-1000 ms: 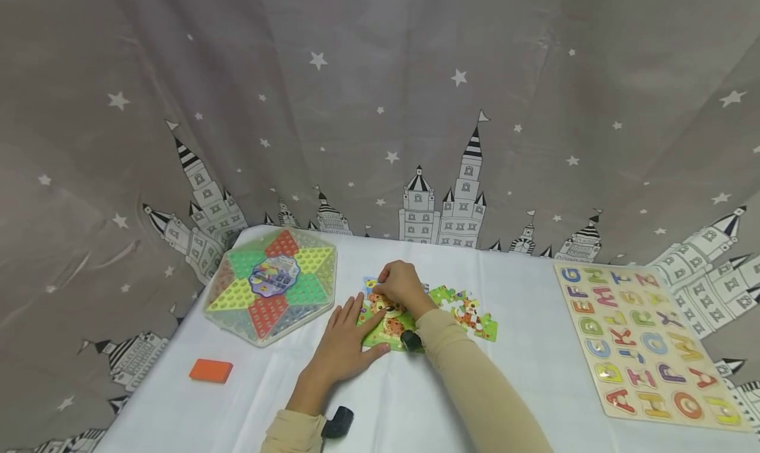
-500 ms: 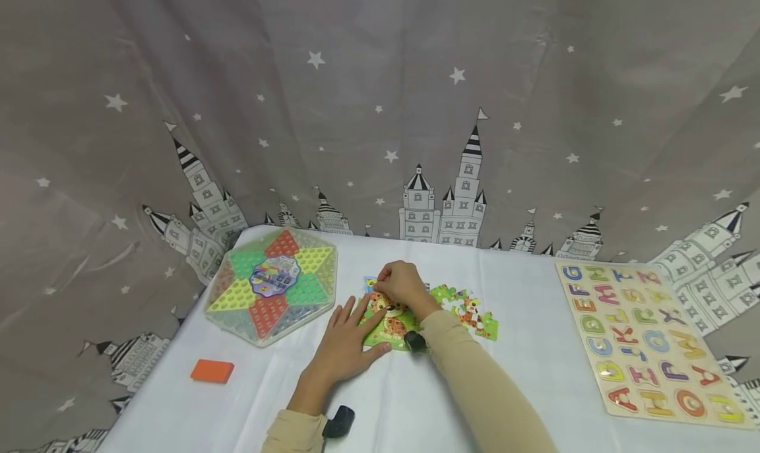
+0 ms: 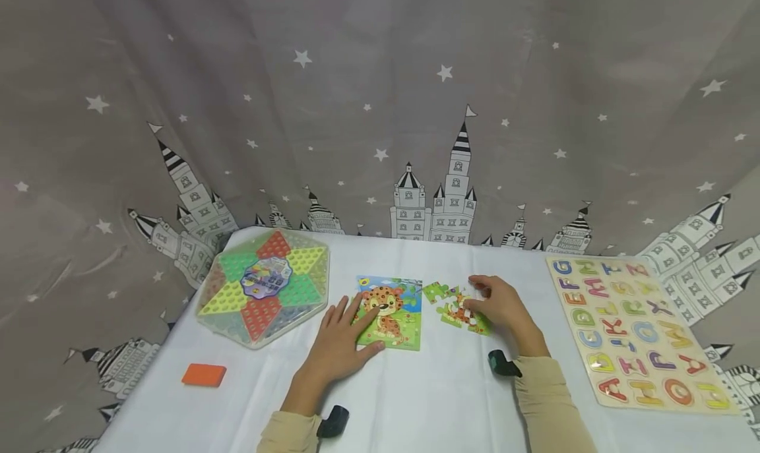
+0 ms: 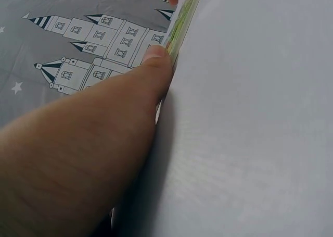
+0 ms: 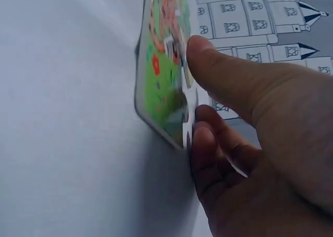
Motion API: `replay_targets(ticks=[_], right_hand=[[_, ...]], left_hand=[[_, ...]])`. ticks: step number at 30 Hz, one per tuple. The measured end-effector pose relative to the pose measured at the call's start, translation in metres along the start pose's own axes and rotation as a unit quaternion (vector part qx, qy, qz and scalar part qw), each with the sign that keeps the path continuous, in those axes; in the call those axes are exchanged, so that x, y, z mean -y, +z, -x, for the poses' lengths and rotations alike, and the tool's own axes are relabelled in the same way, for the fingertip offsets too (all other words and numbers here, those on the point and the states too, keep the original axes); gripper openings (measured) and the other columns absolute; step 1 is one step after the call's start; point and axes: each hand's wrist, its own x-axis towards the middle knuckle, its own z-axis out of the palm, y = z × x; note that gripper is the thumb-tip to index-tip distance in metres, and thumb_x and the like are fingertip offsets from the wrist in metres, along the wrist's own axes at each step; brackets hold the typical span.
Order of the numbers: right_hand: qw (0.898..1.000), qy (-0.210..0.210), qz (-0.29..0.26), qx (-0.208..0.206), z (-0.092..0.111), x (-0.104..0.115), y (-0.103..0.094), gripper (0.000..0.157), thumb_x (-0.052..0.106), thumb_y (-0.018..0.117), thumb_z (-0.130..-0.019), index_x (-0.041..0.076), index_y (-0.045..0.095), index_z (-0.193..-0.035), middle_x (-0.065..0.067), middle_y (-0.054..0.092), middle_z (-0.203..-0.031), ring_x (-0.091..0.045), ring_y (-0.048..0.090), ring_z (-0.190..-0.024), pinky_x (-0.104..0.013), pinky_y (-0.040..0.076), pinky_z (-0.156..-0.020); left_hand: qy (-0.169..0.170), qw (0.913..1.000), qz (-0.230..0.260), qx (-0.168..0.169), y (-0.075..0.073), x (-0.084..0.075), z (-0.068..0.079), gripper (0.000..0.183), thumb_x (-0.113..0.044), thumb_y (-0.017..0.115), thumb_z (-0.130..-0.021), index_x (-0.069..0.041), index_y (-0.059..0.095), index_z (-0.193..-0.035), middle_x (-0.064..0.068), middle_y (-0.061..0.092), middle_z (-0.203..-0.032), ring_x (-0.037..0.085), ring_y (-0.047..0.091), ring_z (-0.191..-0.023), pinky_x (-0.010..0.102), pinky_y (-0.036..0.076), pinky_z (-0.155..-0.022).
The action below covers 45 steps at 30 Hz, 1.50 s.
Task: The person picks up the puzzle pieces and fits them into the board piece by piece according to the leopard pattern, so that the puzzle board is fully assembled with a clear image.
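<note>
A jigsaw puzzle (image 3: 398, 328) showing a spotted leopard cub lies flat on the white table in the head view. My left hand (image 3: 335, 344) rests on its left side with the fingers spread, the thumb by its lower edge. To the right lies a partly joined group of puzzle pieces (image 3: 457, 313), green with an orange animal. My right hand (image 3: 501, 308) is at its right side, thumb and fingers apart. In the right wrist view, the thumb (image 5: 200, 47) overlaps the edge of the puzzle pieces (image 5: 164, 86), with the curled fingers (image 5: 205, 148) near the lower corner.
A hexagonal star-patterned game board (image 3: 320, 295) lies at the left, with an orange block (image 3: 204, 374) in front of it. At the right is a wooden alphabet board (image 3: 644, 334). A grey castle-print curtain (image 3: 356, 143) hangs behind the white table (image 3: 439, 400).
My right hand has left the leopard puzzle's top part and moved right to the group of pieces, uncovering the picture. My left hand stays on the puzzle. The head view has shifted slightly.
</note>
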Motion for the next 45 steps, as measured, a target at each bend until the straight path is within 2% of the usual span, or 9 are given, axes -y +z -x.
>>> replay_targets(ticks=[4,10,14,17,20,24,33,38,45], right_hand=[[0.998,-0.047,0.026,0.035,-0.007,-0.005,0.0,0.059,0.028,0.08,-0.089,0.01,0.06,-0.142,-0.014,0.06,-0.116,-0.026,0.053,-0.1,-0.041,0.047,-0.087],[0.996,-0.036,0.065,0.041,-0.014,0.001,0.003,0.049,0.028,0.081,-0.088,0.009,0.067,-0.131,-0.011,0.059,-0.11,-0.024,0.053,-0.095,-0.041,0.049,-0.086],[0.999,-0.012,0.031,0.038,-0.013,0.005,0.003,0.04,0.023,0.077,-0.091,0.006,0.063,-0.125,-0.013,0.063,-0.112,-0.025,0.058,-0.098,-0.045,0.052,-0.09],[1.0,0.003,-0.013,0.021,-0.009,0.01,0.006,0.028,0.021,0.07,-0.097,0.009,0.061,-0.121,-0.011,0.067,-0.111,-0.022,0.063,-0.096,-0.04,0.053,-0.083],[0.998,-0.018,-0.054,0.007,-0.006,0.026,0.011,0.02,0.019,0.065,-0.1,0.012,0.063,-0.118,-0.009,0.07,-0.11,-0.019,0.067,-0.092,-0.034,0.054,-0.075],[0.992,-0.085,-0.082,0.042,-0.005,0.065,0.027,0.017,0.019,0.068,-0.099,0.015,0.067,-0.116,-0.005,0.072,-0.106,-0.015,0.067,-0.087,-0.029,0.054,-0.069],[0.972,-0.208,-0.013,0.109,-0.018,0.124,0.079,0.016,0.016,0.07,-0.097,0.016,0.074,-0.113,0.005,0.071,-0.09,-0.005,0.063,-0.081,-0.025,0.055,-0.078],[0.966,-0.226,0.002,0.125,-0.025,0.14,0.094,0.021,0.01,0.069,-0.097,0.012,0.074,-0.117,0.004,0.073,-0.091,-0.005,0.064,-0.082,-0.025,0.056,-0.08],[0.969,-0.212,0.039,0.118,-0.028,0.148,0.103,0.021,0.009,0.069,-0.095,0.012,0.077,-0.114,0.0,0.077,-0.097,-0.011,0.069,-0.09,-0.027,0.058,-0.086]], left_hand=[[-0.013,0.9999,0.007,-0.008,0.0,0.006,0.002,0.075,-0.063,0.06,-0.093,-0.029,0.041,-0.157,0.013,0.021,-0.171,0.04,0.017,-0.158,0.06,0.014,-0.129],[-0.036,0.9988,0.034,-0.004,0.002,0.005,0.001,0.103,-0.067,0.064,-0.088,-0.012,0.022,-0.164,0.017,0.017,-0.171,0.036,0.017,-0.159,0.056,0.014,-0.13],[-0.045,0.9978,0.047,-0.011,0.003,0.002,0.001,0.11,-0.067,0.067,-0.086,-0.002,0.02,-0.163,0.018,0.02,-0.17,0.036,0.02,-0.158,0.055,0.015,-0.13],[-0.056,0.9968,0.056,-0.005,0.003,0.0,0.001,0.114,-0.067,0.069,-0.084,0.0,0.018,-0.162,0.017,0.02,-0.17,0.035,0.019,-0.158,0.053,0.014,-0.131],[-0.059,0.9959,0.069,-0.009,0.003,-0.001,0.001,0.117,-0.066,0.072,-0.083,0.003,0.018,-0.161,0.019,0.022,-0.169,0.037,0.021,-0.158,0.054,0.015,-0.13],[-0.069,0.9946,0.077,-0.006,0.003,-0.001,0.0,0.12,-0.066,0.073,-0.081,0.002,0.015,-0.162,0.019,0.022,-0.169,0.035,0.021,-0.158,0.052,0.014,-0.131],[-0.063,0.994,0.089,-0.011,0.001,0.0,-0.003,0.124,-0.066,0.076,-0.08,0.002,0.014,-0.162,0.019,0.023,-0.169,0.035,0.021,-0.158,0.051,0.015,-0.131],[-0.063,0.9941,0.087,-0.015,0.001,0.0,-0.003,0.123,-0.064,0.077,-0.08,0.001,0.013,-0.163,0.018,0.023,-0.169,0.033,0.021,-0.158,0.05,0.016,-0.131],[-0.061,0.9937,0.093,-0.015,0.0,-0.001,-0.001,0.122,-0.061,0.078,-0.081,0.002,0.013,-0.162,0.019,0.023,-0.169,0.034,0.02,-0.158,0.051,0.016,-0.131]])
